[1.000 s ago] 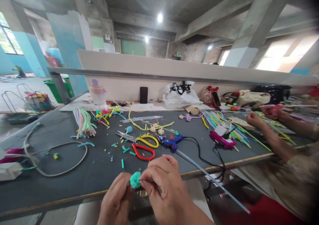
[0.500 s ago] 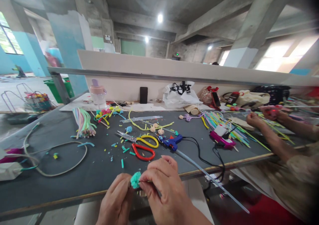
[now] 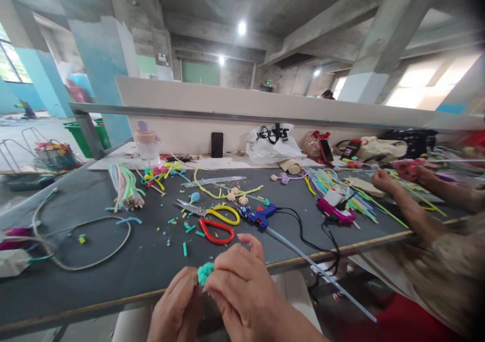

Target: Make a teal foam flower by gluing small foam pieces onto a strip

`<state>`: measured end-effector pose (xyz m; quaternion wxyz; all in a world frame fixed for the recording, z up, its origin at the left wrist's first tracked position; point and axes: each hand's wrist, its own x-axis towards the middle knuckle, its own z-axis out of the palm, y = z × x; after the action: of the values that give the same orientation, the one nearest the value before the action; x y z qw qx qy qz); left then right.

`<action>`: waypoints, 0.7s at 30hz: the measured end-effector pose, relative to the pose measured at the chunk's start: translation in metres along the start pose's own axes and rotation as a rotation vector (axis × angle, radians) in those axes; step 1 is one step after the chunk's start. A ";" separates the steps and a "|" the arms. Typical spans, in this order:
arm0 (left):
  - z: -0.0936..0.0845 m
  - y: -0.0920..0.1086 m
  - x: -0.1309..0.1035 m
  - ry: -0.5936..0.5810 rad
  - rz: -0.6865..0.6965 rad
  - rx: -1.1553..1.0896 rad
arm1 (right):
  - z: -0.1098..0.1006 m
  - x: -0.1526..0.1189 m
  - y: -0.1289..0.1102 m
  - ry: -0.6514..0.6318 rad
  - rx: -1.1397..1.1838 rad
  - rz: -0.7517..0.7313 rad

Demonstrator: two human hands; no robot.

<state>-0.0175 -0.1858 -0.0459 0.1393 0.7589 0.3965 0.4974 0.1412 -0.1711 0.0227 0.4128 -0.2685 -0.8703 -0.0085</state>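
Between my fingers, at the table's front edge, is a small turquoise fuzzy ball [image 3: 205, 273] that looks made of pipe cleaner. My left hand [image 3: 177, 301] pinches it from the left. From the right, my right hand [image 3: 242, 281] is closed on it, and its fingers cover part of the ball. Just beyond my hands lie scissors [image 3: 216, 231] with one red and one yellow handle loop, blades pointing left. To their right rests a blue glue gun [image 3: 261, 214] with a long clear glue stick [image 3: 322, 274] reaching past the table edge. Short turquoise cut pieces [image 3: 185, 249] are scattered nearby.
Bundled pipe cleaners [image 3: 125, 188] lie at the left, near a looped cable [image 3: 129, 231]. A cup [image 3: 147, 145], a phone [image 3: 217, 145] and a white bag [image 3: 273, 142] stand along the back. At the right, a co-worker's hands [image 3: 384, 181] work near more pipe cleaners [image 3: 354, 200].
My right-hand fingers have shifted over the turquoise ball and now cover more of it. My left hand keeps its pinch. The view has moved slightly.
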 end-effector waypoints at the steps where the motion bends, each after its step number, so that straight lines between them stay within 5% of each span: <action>1: -0.001 0.000 0.001 -0.001 0.010 0.001 | -0.001 0.001 0.000 0.010 0.016 0.004; 21: 0.001 -0.002 -0.002 0.008 0.053 0.054 | 0.001 0.001 0.000 0.068 -0.033 0.068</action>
<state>-0.0180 -0.1855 -0.0488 0.1042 0.7708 0.3899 0.4930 0.1395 -0.1702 0.0226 0.4376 -0.3045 -0.8459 -0.0179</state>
